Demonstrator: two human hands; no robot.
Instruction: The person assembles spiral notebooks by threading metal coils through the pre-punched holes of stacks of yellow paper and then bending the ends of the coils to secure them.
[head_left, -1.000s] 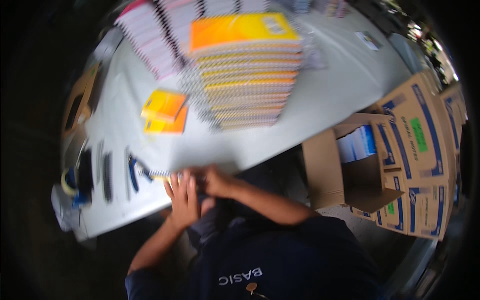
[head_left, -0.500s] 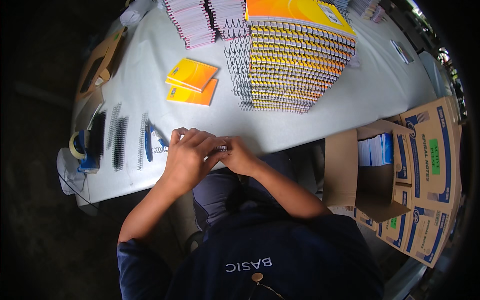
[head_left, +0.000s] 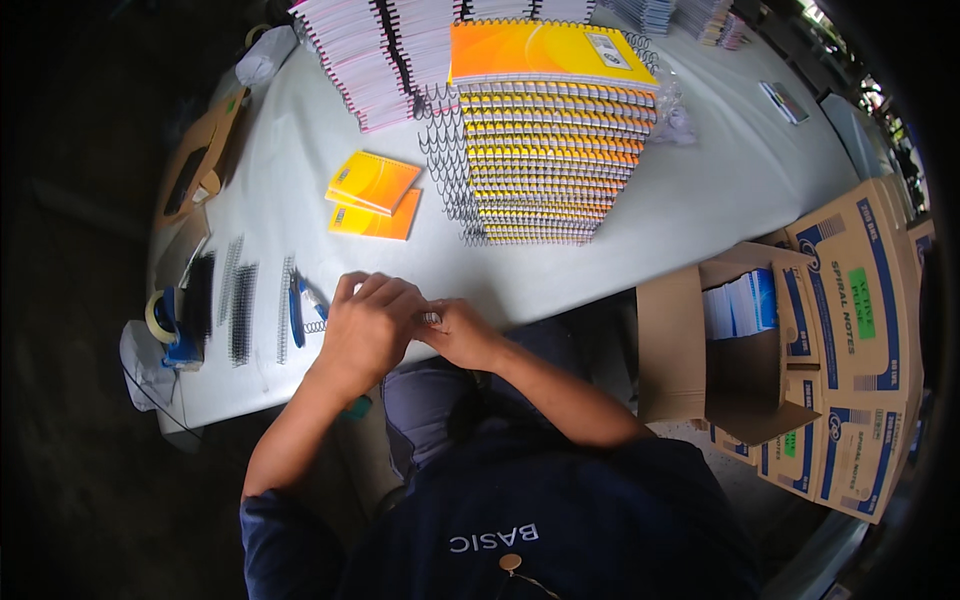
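At the table's near edge my left hand (head_left: 365, 322) and my right hand (head_left: 462, 335) meet, fingers curled round a spiral-bound edge. A short piece of the wire spiral coil (head_left: 432, 319) shows between them; whatever else it is fixed to is hidden under my hands. Left of my left hand, a coil end pokes out beside blue-handled pliers (head_left: 296, 312). Loose dark and silver coils (head_left: 242, 315) lie further left. Two small orange-yellow notebooks (head_left: 375, 183) overlap beyond my hands.
A tall stack of yellow spiral notebooks (head_left: 550, 165) stands ahead, its coils sticking out leftward, beside white page stacks (head_left: 350, 70). A blue tape dispenser (head_left: 178, 340) sits at the left edge. On the right, an open carton (head_left: 672, 350) holds blue-covered notebooks, next to stacked cartons (head_left: 850, 300).
The whole view has shifted, so the stacks sit lower and further left. My hands have drawn slightly closer together, and less of the coil shows between them.
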